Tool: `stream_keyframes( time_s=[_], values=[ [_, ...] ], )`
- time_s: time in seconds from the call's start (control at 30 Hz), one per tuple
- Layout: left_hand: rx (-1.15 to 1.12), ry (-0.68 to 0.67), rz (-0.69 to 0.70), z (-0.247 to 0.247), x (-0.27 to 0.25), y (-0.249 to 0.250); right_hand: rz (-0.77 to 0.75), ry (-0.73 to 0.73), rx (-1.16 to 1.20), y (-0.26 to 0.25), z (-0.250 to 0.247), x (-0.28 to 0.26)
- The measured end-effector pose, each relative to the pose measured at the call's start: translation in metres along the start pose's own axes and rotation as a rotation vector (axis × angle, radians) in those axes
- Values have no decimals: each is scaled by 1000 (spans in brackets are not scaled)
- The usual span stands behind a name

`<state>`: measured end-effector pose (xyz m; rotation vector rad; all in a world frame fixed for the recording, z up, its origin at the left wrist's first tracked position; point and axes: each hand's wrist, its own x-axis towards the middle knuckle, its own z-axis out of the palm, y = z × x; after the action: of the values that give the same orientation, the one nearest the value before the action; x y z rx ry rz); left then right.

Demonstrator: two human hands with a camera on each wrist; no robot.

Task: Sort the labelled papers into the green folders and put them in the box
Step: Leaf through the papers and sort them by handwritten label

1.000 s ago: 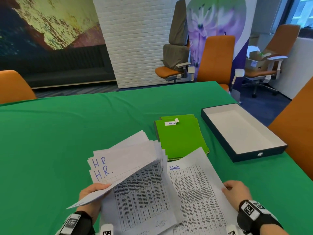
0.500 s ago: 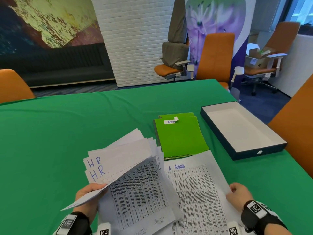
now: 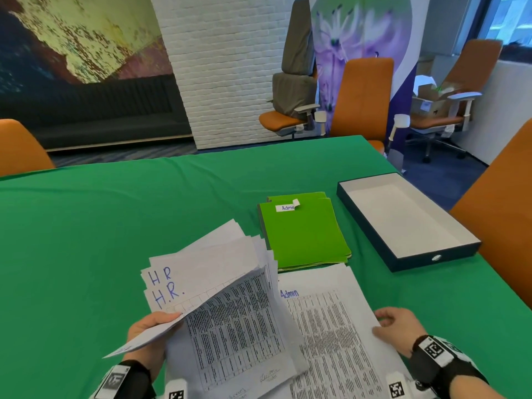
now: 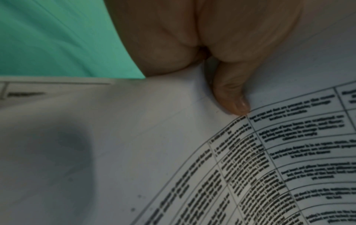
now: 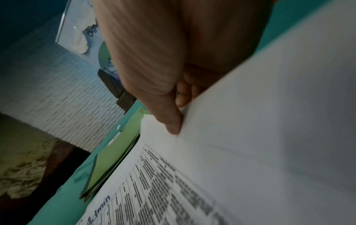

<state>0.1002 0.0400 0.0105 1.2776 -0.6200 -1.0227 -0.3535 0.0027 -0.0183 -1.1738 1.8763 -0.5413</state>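
The sorting step is in hand: the left hand (image 3: pixel 149 331) grips a fanned bundle of papers (image 3: pixel 201 272) marked "HR" above the green table (image 3: pixel 115 220), while the right hand (image 3: pixel 395 326) pinches the edge of the "Admin" sheet (image 3: pixel 331 326), thumb on top and fingers curled under it. The green folders (image 3: pixel 302 234) lie stacked just beyond this sheet, the top one labelled "Admin", and the box (image 3: pixel 408 254) stands to their right with nothing in it. I judge the next move calls for opening that top folder and sliding the Admin sheet inside without letting the bundle slip.
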Motion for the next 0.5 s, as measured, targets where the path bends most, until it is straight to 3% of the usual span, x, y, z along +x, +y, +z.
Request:
stream_keyframes(
  time_s=[0.2, 0.3, 0.43, 0.5],
  values=[
    [-4, -2, -18, 9, -7, 10, -178, 174, -112, -24, -24, 0],
    [-9, 3, -27, 14, -9, 14, -281, 232, 96, -45, -49, -3],
    [-2, 4, -62, 26, -11, 21, -265, 271, 495, -68, -69, -14],
    [21, -21, -87, 32, -14, 23, -260, 278, 519, -72, -68, -16]
  ],
)
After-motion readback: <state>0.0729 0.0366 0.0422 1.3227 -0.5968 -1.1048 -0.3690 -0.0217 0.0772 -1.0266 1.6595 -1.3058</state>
